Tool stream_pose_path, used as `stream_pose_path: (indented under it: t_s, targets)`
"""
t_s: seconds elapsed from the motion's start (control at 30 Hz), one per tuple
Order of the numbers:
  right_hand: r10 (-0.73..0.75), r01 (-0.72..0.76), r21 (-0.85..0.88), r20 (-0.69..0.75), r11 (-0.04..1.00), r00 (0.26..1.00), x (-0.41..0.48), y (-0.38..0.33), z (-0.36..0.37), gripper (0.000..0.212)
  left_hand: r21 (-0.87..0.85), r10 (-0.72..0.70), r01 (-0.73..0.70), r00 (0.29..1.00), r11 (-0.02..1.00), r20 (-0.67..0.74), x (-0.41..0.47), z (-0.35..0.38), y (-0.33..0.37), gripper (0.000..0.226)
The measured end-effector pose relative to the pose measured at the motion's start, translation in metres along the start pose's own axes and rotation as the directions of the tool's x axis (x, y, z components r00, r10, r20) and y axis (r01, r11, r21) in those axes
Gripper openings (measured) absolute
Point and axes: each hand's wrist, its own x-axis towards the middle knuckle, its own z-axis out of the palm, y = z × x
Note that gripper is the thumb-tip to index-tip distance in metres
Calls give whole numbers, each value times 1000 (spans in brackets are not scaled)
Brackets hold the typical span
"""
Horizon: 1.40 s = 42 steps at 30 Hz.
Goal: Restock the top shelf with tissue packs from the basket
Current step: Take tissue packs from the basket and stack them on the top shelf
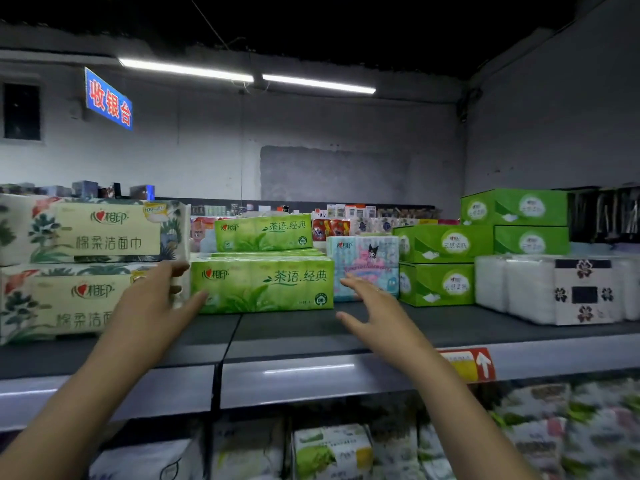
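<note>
Head view: left hand (152, 301), right hand (375, 304) flank green tissue pack (263, 284), fingers spread, empty. Risk: uneven push skews it.

A dim shop, lit by two ceiling tube lights (249, 76) at twelve o'clock; their glare streaks the shelf edge (308, 368). Lower packs (332, 448) at six o'clock are blurred; straight lines bend near the edges.

Lower-shelf packs (332, 448) blurred; floral packs (69, 233) cut off L; rear goods (346, 212), maybe snacks, unreadable.
</note>
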Motion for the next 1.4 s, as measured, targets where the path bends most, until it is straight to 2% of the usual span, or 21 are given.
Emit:
stream_pose_path:
  t_s: [0.17, 0.3, 0.4, 0.53, 0.7, 0.83, 0.93, 1.07, 1.27, 1.4]
  targets:
    - [35, -12, 214, -107, 977, 994, -35, -16, -4, 46, -295, -104, 110, 994, 949, 35, -35, -19, 17, 38]
    - [84, -4, 438, -165, 899, 983, -64, -26, -8, 37, -598, -223, 247, 968, 763, 116, -63, -31, 28, 28]
    - [123, -14, 533, -169, 846, 978, -83, -28, -7, 41, -678, -258, 283, 956, 678, 141, -87, -33, 39, 34]
    - [196, -46, 649, -160, 759, 967, -108, -26, -2, 43, -706, -282, 310, 946, 637, 161, -117, -28, 49, 36]
    - [242, -81, 722, -123, 688, 962, -130, -18, 5, 46, -707, -342, 268, 939, 655, 39, -150, -25, 50, 28]
    - [266, -93, 768, -103, 633, 959, -136, -17, 12, 55, -682, -356, 293, 933, 670, 50, -157, -29, 53, 32]
    - [251, -116, 761, -64, 638, 966, -134, -18, 17, 51, -677, -371, 308, 927, 668, 56, -158, -30, 57, 28]
    - [249, -116, 739, -72, 664, 966, -136, -17, 15, 50, -689, -389, 325, 919, 648, 67, -166, -26, 61, 33]
    - [332, -125, 777, -113, 617, 936, -154, -18, 10, 55, -709, -384, 341, 917, 617, 107, -177, -20, 54, 39]
    - [357, -156, 786, -87, 598, 930, -164, -33, 17, 55, -712, -396, 372, 907, 596, 142, -185, -26, 44, 40]
